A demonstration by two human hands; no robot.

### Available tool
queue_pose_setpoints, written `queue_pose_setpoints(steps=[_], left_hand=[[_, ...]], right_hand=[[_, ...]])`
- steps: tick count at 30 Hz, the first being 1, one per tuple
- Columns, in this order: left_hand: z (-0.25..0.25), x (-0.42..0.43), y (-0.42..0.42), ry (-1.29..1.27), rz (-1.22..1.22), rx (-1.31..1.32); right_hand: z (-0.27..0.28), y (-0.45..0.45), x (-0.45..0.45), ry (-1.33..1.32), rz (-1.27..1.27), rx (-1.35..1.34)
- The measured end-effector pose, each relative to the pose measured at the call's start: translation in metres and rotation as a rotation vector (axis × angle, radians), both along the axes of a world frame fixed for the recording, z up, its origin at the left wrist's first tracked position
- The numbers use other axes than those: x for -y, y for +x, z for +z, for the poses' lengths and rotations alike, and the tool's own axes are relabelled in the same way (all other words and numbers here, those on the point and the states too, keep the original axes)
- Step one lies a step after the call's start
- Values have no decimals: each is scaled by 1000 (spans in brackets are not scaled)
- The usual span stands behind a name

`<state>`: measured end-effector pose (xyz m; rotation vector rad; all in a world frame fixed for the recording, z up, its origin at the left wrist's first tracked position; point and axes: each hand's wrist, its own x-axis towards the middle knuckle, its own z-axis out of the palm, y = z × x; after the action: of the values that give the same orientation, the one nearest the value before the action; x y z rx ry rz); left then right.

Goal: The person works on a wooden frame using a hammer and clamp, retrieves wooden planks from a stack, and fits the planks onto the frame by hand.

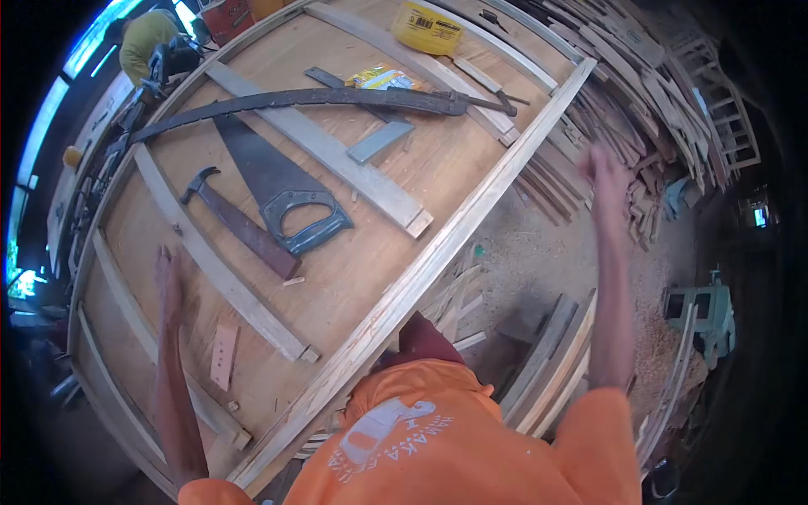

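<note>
My left hand (169, 278) lies over the plywood panel (328, 286), fingers stretched out, close to one of the wooden slats (227, 282) fixed across it. Nothing shows in that hand. Out past the panel's edge rail (438, 269), my right hand (606, 172) is raised above the floor; its fingers are blurred. A claw hammer (240, 223) rests on the panel to the right of my left hand. Beside it lies a handsaw (257, 160) with a dark handle. A try square (379, 140) and a long, dark, curved bar (295, 98) lie farther up.
A yellow plastic container (425, 29) and a yellow packet (383, 77) sit on the panel's far part. A small wood piece (223, 357) lies near my left forearm. Timber (606, 67) is heaped at the right. Another person (150, 46) is at the far left.
</note>
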<state>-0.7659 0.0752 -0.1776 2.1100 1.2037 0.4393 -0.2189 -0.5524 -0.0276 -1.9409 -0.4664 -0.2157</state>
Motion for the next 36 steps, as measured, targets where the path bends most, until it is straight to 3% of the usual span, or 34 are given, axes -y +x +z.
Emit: queue_pose_setpoints(steps=[2,3,5,8,11,13,17,19,20,21,22,23,24,26,31,33,35,36], left_hand=[[-21,-12,-15,9,-79,-41],[-20,-18,-24,45,-139,-80],[18,11,-10,27,-49,-43],[13,14,2,-38,-20,7],[11,17,12,-6,-7,-42],[13,15,12,20,17,-101],[9,14,11,50,25,-95],[-39,-46,-3,-24,28,-174],[-29,-20,-3,177,-71,-67],[-48,-48,-14,393,-243,-355],[-8,-1,5,312,-120,-269],[25,16,18,37,8,-302],[19,21,17,111,45,-247],[13,28,12,178,100,-195],[28,42,16,48,83,-176],[27,41,16,35,87,-154],[24,36,12,23,98,-139],[22,33,10,33,92,-144]], right_hand=[[-129,-59,77,-44,-166,-154],[-203,-102,118,-296,-213,-280],[-358,-208,202,-649,11,-547],[-439,-420,259,-519,152,-992],[-449,-546,271,-419,147,-1244],[-442,-579,279,-357,90,-1341],[-441,-566,312,-155,-100,-1474],[-445,-510,327,22,-185,-1524],[-476,-475,347,63,70,-1343],[-492,-438,347,12,14,-1318],[-452,-417,316,280,70,-1118],[-475,-383,324,2,162,-1022],[-461,-364,297,-7,209,-1015],[-410,-343,255,-11,0,-1044],[-405,-347,219,-42,224,-1024],[-432,-363,232,-171,336,-973],[-407,-394,233,-94,527,-705],[-409,-401,240,-101,534,-705]])
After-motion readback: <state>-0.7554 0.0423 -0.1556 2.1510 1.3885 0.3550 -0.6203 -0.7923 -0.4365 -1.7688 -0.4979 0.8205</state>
